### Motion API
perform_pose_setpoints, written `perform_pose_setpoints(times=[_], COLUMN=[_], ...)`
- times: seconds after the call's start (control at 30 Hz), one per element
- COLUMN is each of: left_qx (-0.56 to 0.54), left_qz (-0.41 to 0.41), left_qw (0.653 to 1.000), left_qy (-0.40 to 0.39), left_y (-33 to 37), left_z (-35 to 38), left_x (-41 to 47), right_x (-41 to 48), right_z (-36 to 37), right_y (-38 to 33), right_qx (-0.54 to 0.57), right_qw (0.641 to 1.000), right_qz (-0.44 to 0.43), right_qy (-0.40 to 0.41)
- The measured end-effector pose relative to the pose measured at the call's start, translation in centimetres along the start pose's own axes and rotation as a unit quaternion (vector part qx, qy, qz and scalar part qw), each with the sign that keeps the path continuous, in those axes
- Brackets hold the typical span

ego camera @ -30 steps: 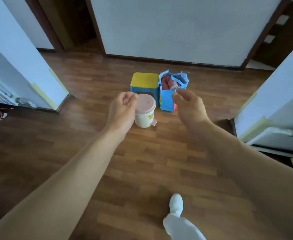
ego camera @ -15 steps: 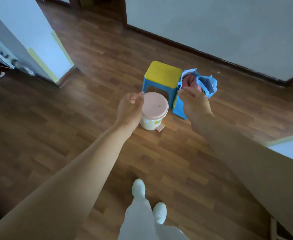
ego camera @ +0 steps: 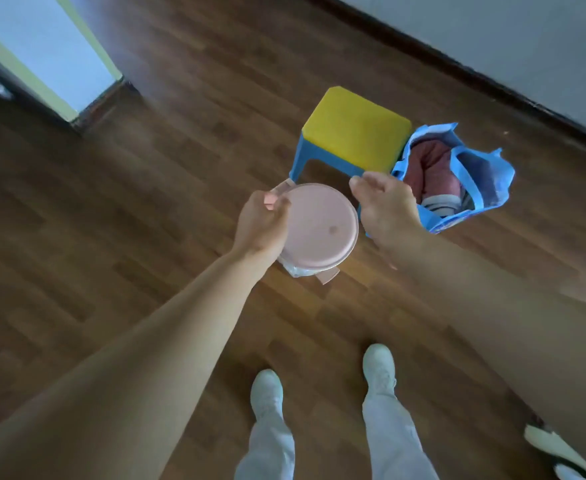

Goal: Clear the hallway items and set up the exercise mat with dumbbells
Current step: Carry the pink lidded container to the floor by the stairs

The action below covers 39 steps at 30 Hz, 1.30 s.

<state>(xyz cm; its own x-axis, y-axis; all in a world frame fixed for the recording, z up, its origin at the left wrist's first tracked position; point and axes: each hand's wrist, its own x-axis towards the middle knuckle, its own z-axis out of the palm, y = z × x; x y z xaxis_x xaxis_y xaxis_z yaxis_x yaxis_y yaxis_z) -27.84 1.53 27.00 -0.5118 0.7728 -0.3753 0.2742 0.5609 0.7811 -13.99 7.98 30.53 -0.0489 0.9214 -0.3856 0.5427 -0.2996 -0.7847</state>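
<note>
Closer than half a second ago, we now stand over the hallway items with both hands lowered to them.

Our left hand (ego camera: 262,225) grips the rim of the small round pink-lidded plastic bin (ego camera: 319,227) on the wooden floor (ego camera: 146,209); behind it sits the yellow-topped blue plastic stool (ego camera: 355,133); our right hand (ego camera: 385,206), fingers loosely curled and holding nothing, hovers beside the blue fabric bag (ego camera: 485,178) of clothes.

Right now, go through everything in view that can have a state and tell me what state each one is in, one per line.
Pedal bin: upright on the floor, pink lid closed.
Blue bag: open at the top, clothes inside, standing beside the stool.
Stool: upright, nothing on its yellow seat.
Left hand: fingers curled at the bin lid's rim.
Right hand: open, over the bag's near edge, holding nothing visible.
</note>
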Motion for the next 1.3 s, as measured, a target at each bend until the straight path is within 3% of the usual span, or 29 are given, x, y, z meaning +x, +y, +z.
perform_pose_setpoints(times=[0.3,0.53,0.73,1.03,1.3], left_qx=[0.039,0.1,-0.007,0.026,-0.003], left_qz=[-0.114,-0.228,-0.251,-0.298,-0.293], left_qw=[0.992,0.967,0.964,0.95,0.95], left_qy=[0.022,0.061,0.084,0.089,0.106], left_y=[-12.0,-17.0,-19.3,-15.7,-7.8], left_z=[12.3,18.9,20.0,17.6,7.7], left_x=[12.3,16.8,18.8,16.8,11.9], right_x=[15.9,22.8,24.9,22.2,15.8], right_z=[7.1,11.2,12.8,12.5,9.1], right_y=[13.7,21.4,24.6,21.5,10.5], right_qx=[-0.104,-0.165,-0.128,-0.141,-0.124], right_qw=[0.99,0.983,0.985,0.975,0.982], right_qz=[0.025,0.036,0.107,0.168,0.142], right_qy=[-0.09,-0.075,-0.048,-0.015,-0.018])
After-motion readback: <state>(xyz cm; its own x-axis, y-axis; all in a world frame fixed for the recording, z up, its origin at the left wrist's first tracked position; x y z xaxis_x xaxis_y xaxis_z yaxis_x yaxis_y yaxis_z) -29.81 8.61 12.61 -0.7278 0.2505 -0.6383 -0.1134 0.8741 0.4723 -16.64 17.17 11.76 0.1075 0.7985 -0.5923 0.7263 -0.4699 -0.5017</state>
